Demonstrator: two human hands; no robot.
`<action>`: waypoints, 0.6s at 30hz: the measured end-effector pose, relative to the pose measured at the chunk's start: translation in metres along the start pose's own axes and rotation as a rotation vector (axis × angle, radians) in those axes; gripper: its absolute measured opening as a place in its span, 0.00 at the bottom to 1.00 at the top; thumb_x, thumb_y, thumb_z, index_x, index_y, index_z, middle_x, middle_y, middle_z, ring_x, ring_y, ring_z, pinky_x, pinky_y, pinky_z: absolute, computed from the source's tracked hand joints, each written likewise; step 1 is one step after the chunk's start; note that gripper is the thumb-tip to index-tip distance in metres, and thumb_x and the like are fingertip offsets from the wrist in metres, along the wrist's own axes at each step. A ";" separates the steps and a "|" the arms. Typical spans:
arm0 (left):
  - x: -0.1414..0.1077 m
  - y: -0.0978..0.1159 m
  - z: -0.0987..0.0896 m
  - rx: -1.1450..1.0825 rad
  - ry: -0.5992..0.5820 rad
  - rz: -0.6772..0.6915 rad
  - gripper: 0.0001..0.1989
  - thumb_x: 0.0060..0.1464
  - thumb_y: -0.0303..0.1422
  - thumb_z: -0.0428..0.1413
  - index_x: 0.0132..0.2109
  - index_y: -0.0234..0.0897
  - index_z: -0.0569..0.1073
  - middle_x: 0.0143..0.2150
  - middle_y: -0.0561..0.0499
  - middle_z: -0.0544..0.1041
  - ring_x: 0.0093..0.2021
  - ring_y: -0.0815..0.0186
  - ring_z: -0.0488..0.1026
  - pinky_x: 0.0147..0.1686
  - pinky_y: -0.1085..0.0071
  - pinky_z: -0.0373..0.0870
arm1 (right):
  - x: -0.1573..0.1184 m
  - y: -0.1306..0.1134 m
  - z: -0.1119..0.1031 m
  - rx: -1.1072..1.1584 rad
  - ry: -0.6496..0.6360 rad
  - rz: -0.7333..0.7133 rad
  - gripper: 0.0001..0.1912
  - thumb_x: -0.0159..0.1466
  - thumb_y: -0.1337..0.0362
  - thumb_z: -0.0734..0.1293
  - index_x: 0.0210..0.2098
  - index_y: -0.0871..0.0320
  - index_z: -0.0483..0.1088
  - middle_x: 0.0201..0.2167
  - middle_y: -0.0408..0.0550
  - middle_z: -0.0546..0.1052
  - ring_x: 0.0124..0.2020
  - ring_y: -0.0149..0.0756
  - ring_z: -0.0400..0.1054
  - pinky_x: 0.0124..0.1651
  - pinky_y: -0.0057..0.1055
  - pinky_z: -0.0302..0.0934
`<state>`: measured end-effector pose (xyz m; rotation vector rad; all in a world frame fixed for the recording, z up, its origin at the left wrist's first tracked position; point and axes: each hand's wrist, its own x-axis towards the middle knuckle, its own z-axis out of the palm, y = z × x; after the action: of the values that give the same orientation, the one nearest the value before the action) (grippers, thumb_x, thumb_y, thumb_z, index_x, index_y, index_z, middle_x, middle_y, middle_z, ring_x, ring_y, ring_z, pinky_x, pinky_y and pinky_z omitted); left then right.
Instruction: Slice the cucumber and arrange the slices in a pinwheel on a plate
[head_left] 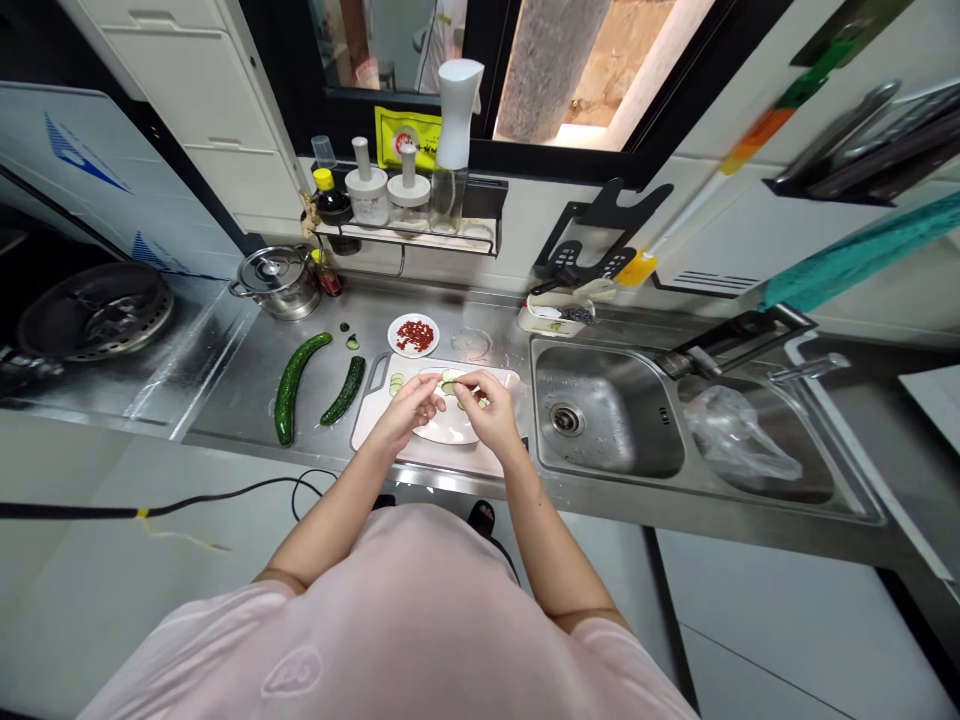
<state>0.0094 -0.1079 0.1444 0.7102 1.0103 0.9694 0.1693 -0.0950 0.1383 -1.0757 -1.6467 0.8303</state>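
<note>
Over a white plate [448,430] on the pale cutting board [367,410], both hands meet at pale green cucumber slices [448,378]. My left hand [412,402] is closed, its thumb and index finger pinching at a slice. My right hand [486,403] is also closed, its fingertips on the slices. More slices [396,383] lie at the board's upper left, and a few show on the plate near my right hand. Left of the board are a shorter dark cucumber [343,391] and a long green cucumber [298,388].
Behind the board stands a white dish of red chopped pieces [414,336]. A lidded steel pot [277,283] is at the back left. To the right is a steel sink [607,410], with a plastic bag [739,435] in the second basin. A jar rack [409,235] hangs above.
</note>
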 end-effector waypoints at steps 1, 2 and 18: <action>0.001 -0.001 -0.001 -0.020 -0.001 -0.012 0.22 0.49 0.47 0.58 0.46 0.38 0.68 0.25 0.54 0.72 0.20 0.77 0.62 0.19 0.81 0.48 | 0.000 -0.001 0.000 -0.015 -0.001 -0.015 0.09 0.63 0.58 0.63 0.35 0.56 0.72 0.33 0.46 0.73 0.36 0.34 0.66 0.33 0.29 0.59; 0.001 -0.001 -0.002 -0.031 -0.001 -0.023 0.21 0.48 0.48 0.57 0.43 0.38 0.68 0.25 0.54 0.72 0.20 0.77 0.62 0.18 0.81 0.48 | -0.001 -0.001 0.000 -0.031 -0.001 -0.028 0.09 0.63 0.58 0.63 0.36 0.55 0.72 0.33 0.47 0.73 0.37 0.35 0.66 0.34 0.30 0.59; 0.007 0.004 -0.002 -0.007 -0.040 -0.044 0.15 0.42 0.41 0.63 0.34 0.34 0.74 0.29 0.53 0.71 0.25 0.77 0.63 0.22 0.80 0.52 | -0.002 -0.004 -0.007 -0.203 -0.062 -0.211 0.08 0.65 0.60 0.62 0.41 0.51 0.72 0.37 0.47 0.69 0.43 0.37 0.63 0.48 0.38 0.58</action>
<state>0.0081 -0.0995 0.1445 0.6968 0.9830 0.9167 0.1754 -0.0984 0.1426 -0.9991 -1.8910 0.5739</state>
